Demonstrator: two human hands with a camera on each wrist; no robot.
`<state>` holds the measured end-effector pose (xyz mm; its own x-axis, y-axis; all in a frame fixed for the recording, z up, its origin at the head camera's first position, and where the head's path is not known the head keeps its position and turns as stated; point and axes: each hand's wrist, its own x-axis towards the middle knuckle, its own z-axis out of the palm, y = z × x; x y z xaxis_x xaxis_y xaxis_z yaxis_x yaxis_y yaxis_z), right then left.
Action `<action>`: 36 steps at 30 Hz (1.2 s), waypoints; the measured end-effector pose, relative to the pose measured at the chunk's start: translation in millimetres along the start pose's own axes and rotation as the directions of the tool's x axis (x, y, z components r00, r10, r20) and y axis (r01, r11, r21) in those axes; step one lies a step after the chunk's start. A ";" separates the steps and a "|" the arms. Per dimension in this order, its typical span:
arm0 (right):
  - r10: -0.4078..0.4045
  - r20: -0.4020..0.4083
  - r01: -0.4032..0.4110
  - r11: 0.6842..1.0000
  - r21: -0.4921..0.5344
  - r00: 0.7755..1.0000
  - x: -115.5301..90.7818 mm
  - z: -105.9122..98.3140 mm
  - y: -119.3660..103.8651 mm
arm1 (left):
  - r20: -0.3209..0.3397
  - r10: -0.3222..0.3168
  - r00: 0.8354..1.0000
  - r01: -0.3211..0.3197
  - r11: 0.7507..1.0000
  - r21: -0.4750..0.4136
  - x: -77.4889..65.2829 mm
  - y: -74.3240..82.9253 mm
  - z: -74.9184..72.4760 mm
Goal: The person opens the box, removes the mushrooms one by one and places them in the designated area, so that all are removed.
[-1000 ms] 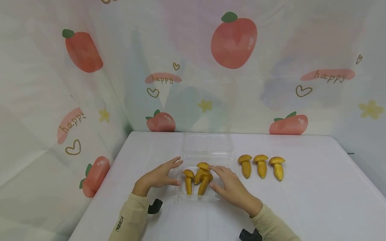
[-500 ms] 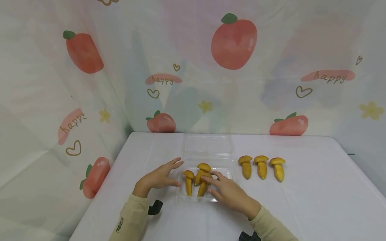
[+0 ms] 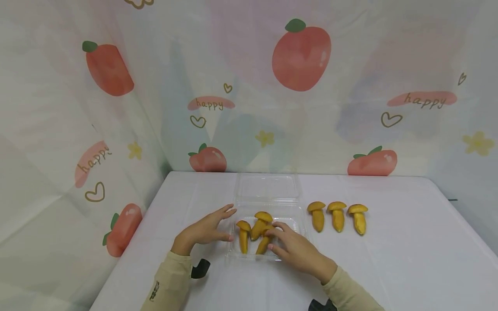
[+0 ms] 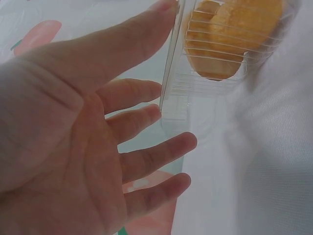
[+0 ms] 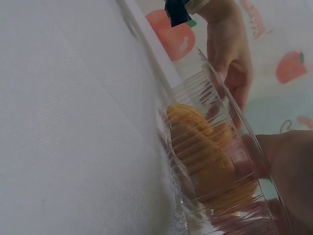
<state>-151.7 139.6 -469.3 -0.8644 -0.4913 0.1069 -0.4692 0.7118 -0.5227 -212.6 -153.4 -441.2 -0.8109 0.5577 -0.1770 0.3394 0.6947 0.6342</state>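
A clear plastic clamshell box (image 3: 285,255) stands on the table, its lid (image 3: 267,187) laid back behind it. Inside lie one mushroom (image 3: 243,236) on the left, another mushroom (image 3: 261,223) at the back and a front mushroom (image 3: 263,245) on the right. My right hand (image 3: 297,250) reaches over the box's right side and grips the front mushroom, fingers over its cap and thumb beside the stem. My left hand (image 3: 203,228) is spread at the box's left side, thumb tip at the rim. In the left wrist view, its fingers (image 4: 159,149) are parted and hold nothing.
To the right of the box lie three more yellow-brown mushrooms (image 3: 337,216) in a row on the white-covered table (image 3: 408,242). A printed curtain (image 3: 249,125) stands behind the table and along its left side. Black wrist mounts (image 3: 200,268) hang below both sleeves.
My right hand has moved left over the front mushroom and taken hold of it near the cap. That mushroom has turned slightly. The left hand has stayed in place.
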 end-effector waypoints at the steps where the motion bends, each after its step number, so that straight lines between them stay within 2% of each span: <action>1: -0.003 -0.001 0.003 1.000 0.011 1.000 -0.2 0.0 0.4 | 0.000 0.003 1.000 -0.003 1.000 0.000 0.0 -0.1 0.0; 8: -0.045 -0.006 0.046 0.996 0.082 0.999 -0.1 1.0 3.3 | -0.003 0.013 1.000 -0.013 1.000 -0.002 1.0 -1.0 -0.1; 16: -0.032 0.018 0.030 0.994 0.101 0.999 0.4 -1.2 3.5 | -0.004 0.020 1.000 -0.020 1.000 -0.001 2.1 -2.6 -0.1; 24: -0.052 -0.023 0.055 0.986 0.159 0.998 -0.8 -0.5 6.4 | -0.002 0.011 1.000 -0.011 1.000 -0.003 1.4 -1.4 0.0; 28: -0.054 -0.016 0.056 0.981 0.186 0.998 -0.3 -0.2 7.6 | -0.002 0.004 1.000 -0.004 1.000 -0.004 1.1 -0.8 -0.1; 36: -0.047 -0.003 0.047 0.982 0.181 0.999 0.1 -0.9 6.1 | 0.000 0.000 1.000 0.000 1.000 -0.012 0.8 -0.4 -0.6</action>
<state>-154.7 144.3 -471.7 -0.8418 -0.5228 0.1341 -0.4690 0.5855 -0.6612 -213.7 -153.5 -441.2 -0.8111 0.5577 -0.1766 0.3338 0.6891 0.6433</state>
